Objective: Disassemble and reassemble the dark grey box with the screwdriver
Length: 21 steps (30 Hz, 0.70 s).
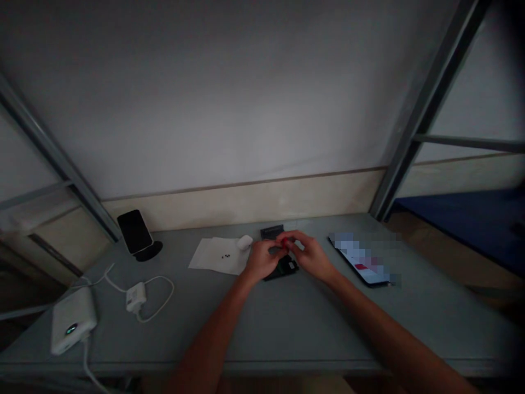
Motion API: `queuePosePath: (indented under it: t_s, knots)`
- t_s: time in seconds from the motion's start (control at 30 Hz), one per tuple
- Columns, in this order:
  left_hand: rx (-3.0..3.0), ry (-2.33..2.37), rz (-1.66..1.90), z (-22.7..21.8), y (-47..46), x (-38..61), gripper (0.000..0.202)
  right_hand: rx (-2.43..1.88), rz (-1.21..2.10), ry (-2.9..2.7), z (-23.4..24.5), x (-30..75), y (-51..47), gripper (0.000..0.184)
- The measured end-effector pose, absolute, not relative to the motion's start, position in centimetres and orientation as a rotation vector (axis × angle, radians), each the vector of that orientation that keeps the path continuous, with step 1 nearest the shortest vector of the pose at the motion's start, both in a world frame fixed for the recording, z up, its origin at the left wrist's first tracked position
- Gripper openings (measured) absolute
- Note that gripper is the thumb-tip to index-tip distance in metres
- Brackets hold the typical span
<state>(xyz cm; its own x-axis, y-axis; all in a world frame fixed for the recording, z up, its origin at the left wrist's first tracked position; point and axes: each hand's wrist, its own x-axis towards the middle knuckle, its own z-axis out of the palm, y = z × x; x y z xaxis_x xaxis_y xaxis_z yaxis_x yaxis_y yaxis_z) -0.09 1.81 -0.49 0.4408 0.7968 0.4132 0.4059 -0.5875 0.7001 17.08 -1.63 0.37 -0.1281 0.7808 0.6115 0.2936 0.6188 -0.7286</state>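
Note:
My left hand [263, 259] and my right hand [309, 255] meet over a dark flat device [283, 268] lying on the table, with a small pale mark near its right end. Between the fingertips of my right hand is a small red object [285, 242], too small to name. The fingers of my left hand are closed right beside it, and what they hold is hidden. Behind my hands rests a dark flat piece [272, 232]. To the left, several tiny dark bits [226, 256] lie on white paper [207, 255], with a rounded white object [245, 242] at its right edge.
On the grey table [287, 323], a lit phone or tablet [359, 260] lies at the right. At the left are a phone on a stand [135, 232], a white adapter [135, 297] with a cable, and a white power bank [74, 320]. Metal posts and a wall stand behind.

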Motion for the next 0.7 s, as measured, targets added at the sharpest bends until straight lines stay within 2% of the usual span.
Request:
queuePosePath:
  t_s: [0.17, 0.37, 0.57, 0.7]
  knots:
    - [2.298, 1.173, 1.039, -0.22, 1.54, 0.04, 0.018, -0.869, 0.425, -1.733, 0.61, 17.00, -1.70, 0.014]
    - [2.296, 1.131, 1.028, -0.43, 1.58, 0.12, 0.012, -0.862, 0.474, -1.753, 0.91, 16.99, -1.82, 0.016]
    - [2.309, 1.153, 1.021, -0.61, 1.90, -0.05, 0.025, -0.885, 0.569, -1.710, 0.73, 16.84, -1.75, 0.019]
    - [2.307, 1.130, 1.013, 0.05, 1.59, -0.02, 0.017, -0.837, 0.576, -1.732, 0.74, 16.75, -1.93, 0.020]
